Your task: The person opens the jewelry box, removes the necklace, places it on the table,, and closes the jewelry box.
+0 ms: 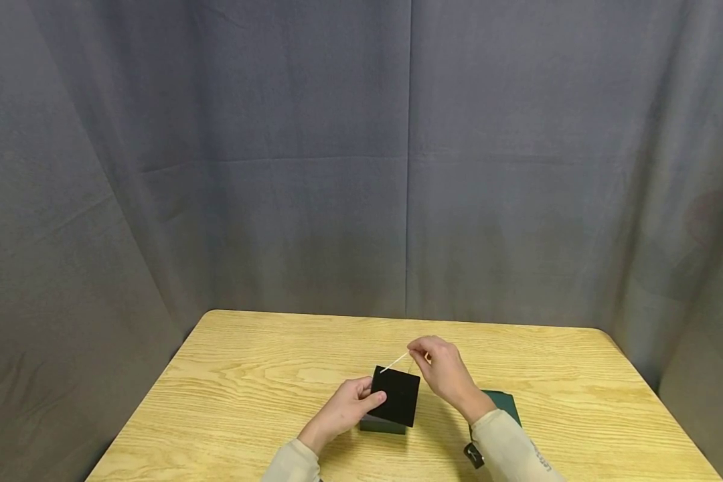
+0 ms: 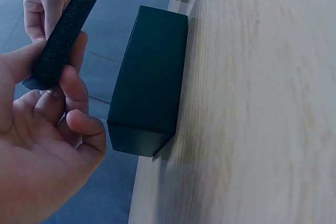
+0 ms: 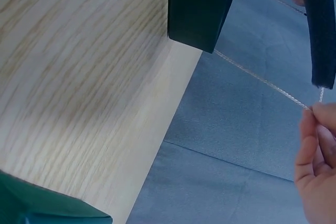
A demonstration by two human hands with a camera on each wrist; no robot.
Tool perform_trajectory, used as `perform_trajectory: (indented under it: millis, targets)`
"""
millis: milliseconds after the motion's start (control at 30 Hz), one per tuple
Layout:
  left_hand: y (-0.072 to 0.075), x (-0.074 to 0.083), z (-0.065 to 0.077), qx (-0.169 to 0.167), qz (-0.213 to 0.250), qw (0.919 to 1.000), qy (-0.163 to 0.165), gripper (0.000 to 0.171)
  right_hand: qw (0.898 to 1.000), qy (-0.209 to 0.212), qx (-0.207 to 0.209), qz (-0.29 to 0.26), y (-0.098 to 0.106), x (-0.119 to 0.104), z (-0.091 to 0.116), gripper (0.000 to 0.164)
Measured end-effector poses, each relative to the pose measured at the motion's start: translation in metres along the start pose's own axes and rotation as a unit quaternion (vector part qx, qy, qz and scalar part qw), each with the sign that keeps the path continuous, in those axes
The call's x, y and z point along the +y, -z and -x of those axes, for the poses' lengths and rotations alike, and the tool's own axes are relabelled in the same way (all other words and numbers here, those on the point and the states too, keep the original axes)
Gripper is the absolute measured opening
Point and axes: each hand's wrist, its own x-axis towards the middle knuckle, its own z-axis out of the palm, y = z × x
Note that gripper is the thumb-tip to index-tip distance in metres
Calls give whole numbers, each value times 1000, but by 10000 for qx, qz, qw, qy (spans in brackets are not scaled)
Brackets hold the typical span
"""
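My left hand grips a square black foam pad by its left edge, thumb on top and fingers underneath. The pad is tilted above a dark green box that stands on the table. Up and to the right of the pad, my right hand pinches a thin chain between thumb and fingertips. From that pinch, one stretch of chain runs to the pad and another slants toward the box. A second thin strand spans between box and pad on the other side. The box's inside is hidden by the pad.
A second dark green box part lies on the table by my right forearm, partly covered by it. The wooden table has its far edge in front of a grey curtain. A small black item is at my right cuff.
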Motion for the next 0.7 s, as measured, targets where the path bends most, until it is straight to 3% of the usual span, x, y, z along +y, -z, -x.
perform_trajectory:
  millis: [167, 300, 467, 700]
  targets:
    - [0, 3, 0, 10, -78, 10000, 4, 34, 9995, 202, 252, 57, -1, 1, -1, 18]
    - [0, 4, 0, 8, -66, 10000, -18, 36, 9989, 265, 381, 116, 0, 1, -3, 17]
    - [1, 6, 3, -84, -73, 9999, -62, 18, 9984, 15, 523, 210, 6, 4, -7, 16]
    - [3, 28, 13, -124, -25, 9998, -156, 19, 9983, -139, 523, 202, 13, 8, -10, 14]
